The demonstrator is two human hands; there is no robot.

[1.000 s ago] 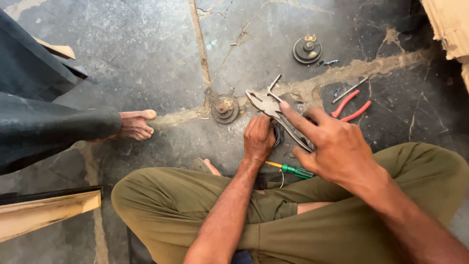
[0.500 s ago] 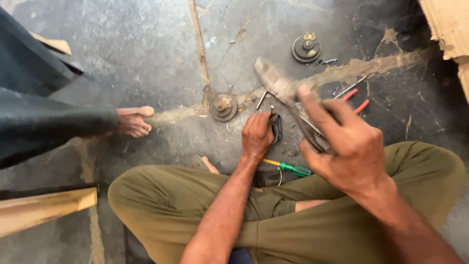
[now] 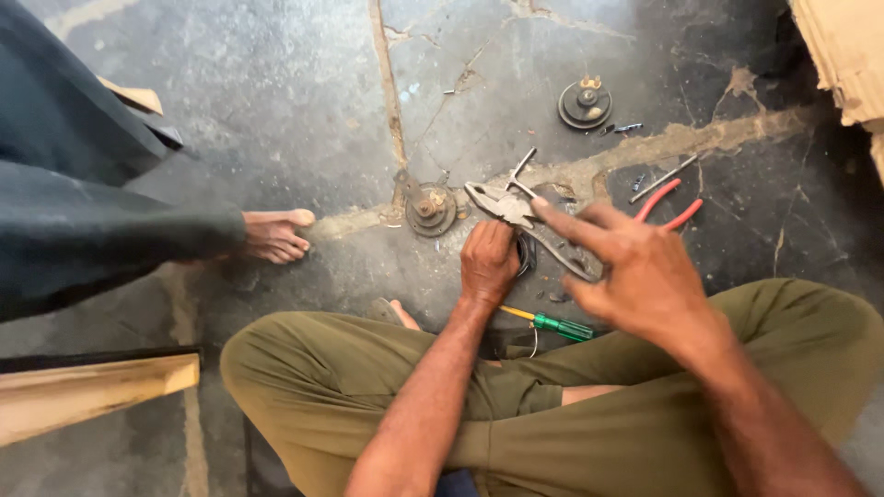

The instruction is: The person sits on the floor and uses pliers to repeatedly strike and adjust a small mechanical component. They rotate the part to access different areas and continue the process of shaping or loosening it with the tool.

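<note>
Grey steel pliers (image 3: 529, 230) sit gripped in my right hand (image 3: 645, 271), fingers loosely spread; my left hand (image 3: 488, 262) closes on a dark part (image 3: 525, 253) on the floor (image 3: 276, 110). Cardboard (image 3: 843, 55) fills the top-right corner; open floor lies upper left.

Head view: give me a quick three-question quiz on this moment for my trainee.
1. True or false: the right hand holds grey metal pliers.
2. Which lies on the floor nearest the left hand? A) the green-handled screwdriver B) the red-handled pliers C) the far round metal part
3. Fill in: a second round metal part sits on the pale seam of the floor, between the left hand and another person's bare ____.

Key: 1 true; 2 A; 3 foot.
</note>
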